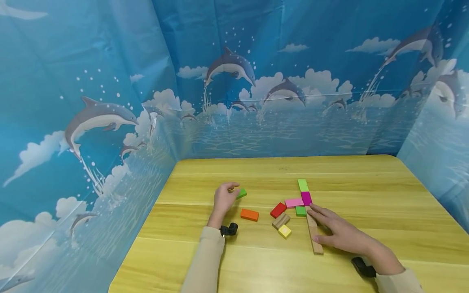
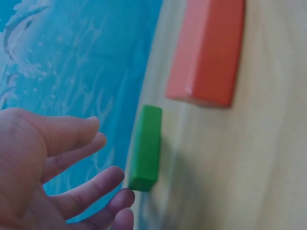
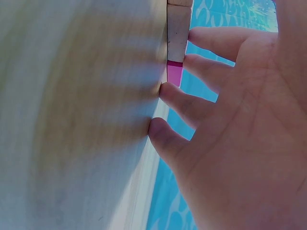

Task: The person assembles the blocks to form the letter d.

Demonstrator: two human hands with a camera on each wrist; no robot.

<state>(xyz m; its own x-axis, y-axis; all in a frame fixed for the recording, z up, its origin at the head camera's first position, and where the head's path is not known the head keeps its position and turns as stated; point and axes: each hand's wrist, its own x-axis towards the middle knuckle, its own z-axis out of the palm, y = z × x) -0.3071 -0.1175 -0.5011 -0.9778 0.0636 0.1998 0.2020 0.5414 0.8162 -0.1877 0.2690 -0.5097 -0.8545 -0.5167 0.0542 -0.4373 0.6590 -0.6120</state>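
Note:
At the table's left side, my left hand (image 1: 224,199) hovers with loosely bent fingers beside a green block (image 1: 242,193). The left wrist view puts that green block (image 2: 146,148) just past the fingertips; whether they touch it I cannot tell. My right hand (image 1: 344,232) rests with spread fingers along a row of plain wooden blocks (image 1: 314,234). In the right wrist view some fingertips touch the side of a wooden block (image 3: 178,33). The row continues away from me with a magenta block (image 1: 306,198) and a light green block (image 1: 302,185).
A pink block (image 1: 294,203) and a second green block (image 1: 301,211) adjoin the row's left side. Nearby lie red (image 1: 278,210), brown wooden (image 1: 281,221) and yellow (image 1: 285,231) blocks. An orange block (image 1: 249,215) is near my left wrist. A dolphin-print curtain (image 1: 234,122) surrounds the table.

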